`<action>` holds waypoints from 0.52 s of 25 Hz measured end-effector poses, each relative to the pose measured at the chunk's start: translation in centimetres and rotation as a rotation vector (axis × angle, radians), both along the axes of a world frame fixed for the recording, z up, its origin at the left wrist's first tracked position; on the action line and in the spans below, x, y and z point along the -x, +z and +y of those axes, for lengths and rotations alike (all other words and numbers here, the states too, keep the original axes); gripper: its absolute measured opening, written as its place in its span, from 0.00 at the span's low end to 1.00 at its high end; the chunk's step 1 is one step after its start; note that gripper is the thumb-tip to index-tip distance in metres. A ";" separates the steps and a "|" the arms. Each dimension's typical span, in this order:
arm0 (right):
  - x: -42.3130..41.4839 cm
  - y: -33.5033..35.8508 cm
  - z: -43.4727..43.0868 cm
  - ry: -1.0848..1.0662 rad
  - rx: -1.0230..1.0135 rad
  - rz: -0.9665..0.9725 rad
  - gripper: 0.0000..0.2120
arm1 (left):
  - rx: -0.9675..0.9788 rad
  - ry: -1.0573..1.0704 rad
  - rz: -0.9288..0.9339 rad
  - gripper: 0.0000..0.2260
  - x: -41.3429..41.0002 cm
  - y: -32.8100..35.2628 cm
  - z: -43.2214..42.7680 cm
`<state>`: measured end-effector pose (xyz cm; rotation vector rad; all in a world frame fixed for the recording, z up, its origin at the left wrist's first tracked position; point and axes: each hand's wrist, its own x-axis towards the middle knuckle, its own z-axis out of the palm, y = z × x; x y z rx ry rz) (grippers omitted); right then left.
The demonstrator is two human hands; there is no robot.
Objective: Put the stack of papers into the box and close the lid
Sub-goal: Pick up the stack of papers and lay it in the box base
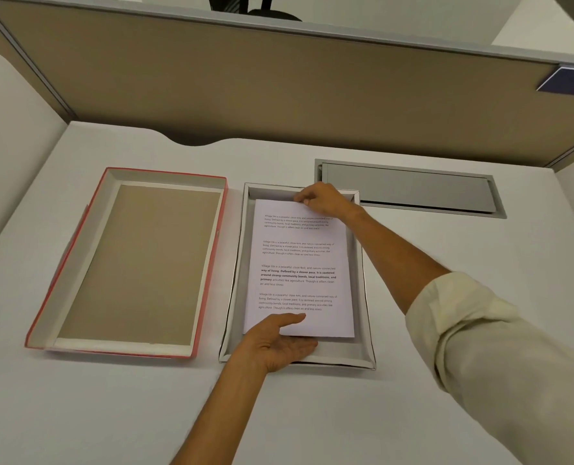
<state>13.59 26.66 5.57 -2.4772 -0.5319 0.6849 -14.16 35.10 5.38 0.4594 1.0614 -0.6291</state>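
A white stack of papers (299, 256) with printed text lies inside the shallow white box (362, 273) at the middle of the desk. My left hand (275, 344) grips the near edge of the stack, thumb on top and fingers underneath. My right hand (322, 199) pinches the far edge of the stack at the box's far wall. The red-edged lid (128, 263) lies upside down to the left of the box, its brown inside facing up.
A grey cable hatch (409, 189) is set into the desk behind and right of the box. A tan partition wall (279, 88) runs along the desk's far edge. A blue label (570, 80) sticks out at the top right.
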 end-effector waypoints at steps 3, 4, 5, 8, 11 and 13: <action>-0.1 -0.1 0.0 0.000 0.004 0.006 0.15 | -0.007 0.008 0.001 0.18 0.0 -0.3 0.0; -0.2 -0.2 0.0 0.004 0.008 0.006 0.16 | -0.005 0.017 0.001 0.19 0.0 -0.4 0.1; -0.1 -0.2 0.0 0.008 0.014 0.007 0.16 | -0.005 0.023 0.002 0.19 0.0 -0.4 0.1; -0.1 -0.4 -0.1 0.017 0.024 0.004 0.16 | -0.006 0.014 0.005 0.21 -0.1 -0.6 0.1; 0.1 -0.4 -0.1 0.030 0.024 -0.012 0.16 | -0.001 0.014 0.004 0.20 -0.1 -0.6 0.1; 0.1 -0.3 -0.2 0.031 0.020 -0.015 0.17 | 0.002 0.010 0.002 0.19 -0.1 -0.5 0.1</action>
